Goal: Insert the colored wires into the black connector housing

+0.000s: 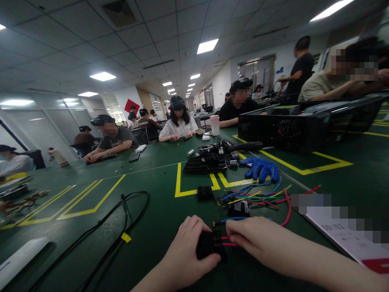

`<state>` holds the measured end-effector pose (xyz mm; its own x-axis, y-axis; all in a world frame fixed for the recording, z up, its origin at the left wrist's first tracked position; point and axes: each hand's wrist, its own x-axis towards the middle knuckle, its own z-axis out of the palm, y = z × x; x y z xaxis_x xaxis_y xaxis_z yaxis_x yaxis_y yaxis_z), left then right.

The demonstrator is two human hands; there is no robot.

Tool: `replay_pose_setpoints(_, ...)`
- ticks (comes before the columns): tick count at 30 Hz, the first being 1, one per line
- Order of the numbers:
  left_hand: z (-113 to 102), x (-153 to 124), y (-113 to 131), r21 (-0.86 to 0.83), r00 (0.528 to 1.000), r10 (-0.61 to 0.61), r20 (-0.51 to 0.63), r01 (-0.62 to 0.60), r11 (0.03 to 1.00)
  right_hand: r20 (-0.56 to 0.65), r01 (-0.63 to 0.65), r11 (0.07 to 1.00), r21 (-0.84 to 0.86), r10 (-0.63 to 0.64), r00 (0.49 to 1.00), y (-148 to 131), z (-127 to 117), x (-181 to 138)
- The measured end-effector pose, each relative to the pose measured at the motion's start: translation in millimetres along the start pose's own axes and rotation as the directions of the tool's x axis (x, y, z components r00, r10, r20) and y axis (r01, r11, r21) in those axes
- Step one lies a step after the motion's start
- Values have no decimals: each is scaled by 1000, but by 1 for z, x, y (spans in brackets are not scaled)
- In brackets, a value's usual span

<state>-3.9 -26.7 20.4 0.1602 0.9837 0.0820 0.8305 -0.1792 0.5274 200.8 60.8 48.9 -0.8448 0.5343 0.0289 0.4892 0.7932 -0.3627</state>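
My left hand (187, 245) is wrapped round a small black block (206, 244), thumb at its near side and fingers over its far side. Small metal terminals show along the block's right side, and two red wires (230, 244) run from there to my right hand (254, 234). The fingers of that hand are pinched on the wires close to the block; the fingertips are partly hidden. Just beyond lie a blue wire (234, 219), a second black block (239, 208) with a printed label, and a third black block (205, 192).
Loose coloured wires (258, 197) and a blue glove (260, 168) lie ahead, with metal and black parts (209, 161) behind. A black computer case (273, 129) stands at right. Black cables (114, 209) cross the left side; a sheet (337, 231) lies at right. Several people sit around.
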Motion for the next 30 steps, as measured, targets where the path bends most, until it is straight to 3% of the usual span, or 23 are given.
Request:
replay_pose_setpoints(8, 1, 1, -3, 7, 1000, -10, 15, 10, 1000, -128, 24, 998, -66, -32, 991, -10, -1, 0)
replay_pose_setpoints(15, 1, 2, -2, 31, 999, -20, 29, 20, 999, -23, -30, 997, -74, 29, 999, -4, 3, 3)
replay_pose_setpoints(24, 6, 2, -4, 89, 1000, -23, 13, 22, 996, -78, -51, 996, -77, 45, 996, -9, 2, 2)
replay_pose_setpoints(30, 7, 4, -3, 105, 1000, -25, -11, 26, 994, -77, -9, 983, -185, -5, 997, -10, 4, 3)
